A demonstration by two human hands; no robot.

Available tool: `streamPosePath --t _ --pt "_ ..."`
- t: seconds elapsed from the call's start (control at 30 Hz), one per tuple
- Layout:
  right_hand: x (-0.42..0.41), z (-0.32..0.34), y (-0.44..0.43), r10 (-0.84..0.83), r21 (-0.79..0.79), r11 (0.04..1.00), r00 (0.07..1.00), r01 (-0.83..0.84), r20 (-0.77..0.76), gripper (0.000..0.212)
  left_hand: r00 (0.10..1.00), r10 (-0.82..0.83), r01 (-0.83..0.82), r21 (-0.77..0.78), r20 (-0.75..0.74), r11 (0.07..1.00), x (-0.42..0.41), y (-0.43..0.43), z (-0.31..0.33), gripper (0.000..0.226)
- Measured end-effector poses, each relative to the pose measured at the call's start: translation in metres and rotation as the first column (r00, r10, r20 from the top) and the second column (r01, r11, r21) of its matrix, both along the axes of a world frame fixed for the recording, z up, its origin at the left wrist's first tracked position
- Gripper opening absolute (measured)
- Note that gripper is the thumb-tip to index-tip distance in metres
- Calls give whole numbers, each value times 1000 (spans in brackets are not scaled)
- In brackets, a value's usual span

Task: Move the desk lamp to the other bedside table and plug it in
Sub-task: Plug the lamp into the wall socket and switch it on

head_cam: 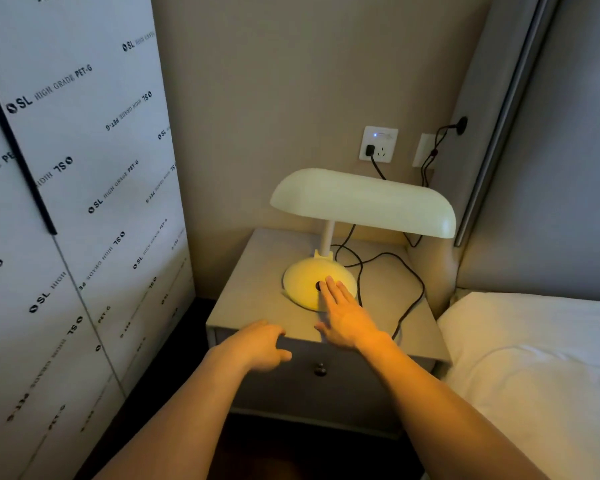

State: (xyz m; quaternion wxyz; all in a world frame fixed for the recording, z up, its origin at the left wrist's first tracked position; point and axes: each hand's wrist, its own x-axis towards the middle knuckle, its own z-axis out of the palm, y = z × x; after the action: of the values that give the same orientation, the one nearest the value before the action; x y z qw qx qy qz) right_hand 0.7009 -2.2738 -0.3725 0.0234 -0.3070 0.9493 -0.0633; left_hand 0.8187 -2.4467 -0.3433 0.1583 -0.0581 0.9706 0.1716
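A cream desk lamp (361,199) with a wide shade stands lit on a grey bedside table (253,292). Its round base (303,282) carries a dark button. My right hand (343,313) lies flat with fingers spread, fingertips on the base beside that button. My left hand (260,344) hovers at the table's front edge, fingers loosely curled, holding nothing. The lamp's black cord (409,271) loops over the tabletop and runs up to a black plug (370,150) seated in the white wall socket (378,143).
A bed with white bedding (534,358) and a grey padded headboard (551,168) sits right of the table. A film-covered cabinet panel (66,202) fills the left. A second black cable (433,150) hangs by the headboard. The drawer has a small knob (320,368).
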Motion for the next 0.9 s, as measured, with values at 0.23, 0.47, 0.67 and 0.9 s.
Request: streamPosePath --t 0.23,0.47,0.67,0.9 --pt "2 3 -3 -19 -5 1000 1000 19 3 89 1000 10 -11 34 26 999 6 -4 -6 57" --pt "1 6 -3 -31 -15 999 999 31 -7 90 1000 17 -17 75 7 997 9 -10 -6 51" --pt "1 14 -2 -55 1 998 998 55 -33 86 1000 -22 22 26 7 999 4 -12 -7 48" --pt "2 0 7 -37 -80 996 999 34 -38 84 1000 -27 27 13 0 1000 3 -13 -3 43"
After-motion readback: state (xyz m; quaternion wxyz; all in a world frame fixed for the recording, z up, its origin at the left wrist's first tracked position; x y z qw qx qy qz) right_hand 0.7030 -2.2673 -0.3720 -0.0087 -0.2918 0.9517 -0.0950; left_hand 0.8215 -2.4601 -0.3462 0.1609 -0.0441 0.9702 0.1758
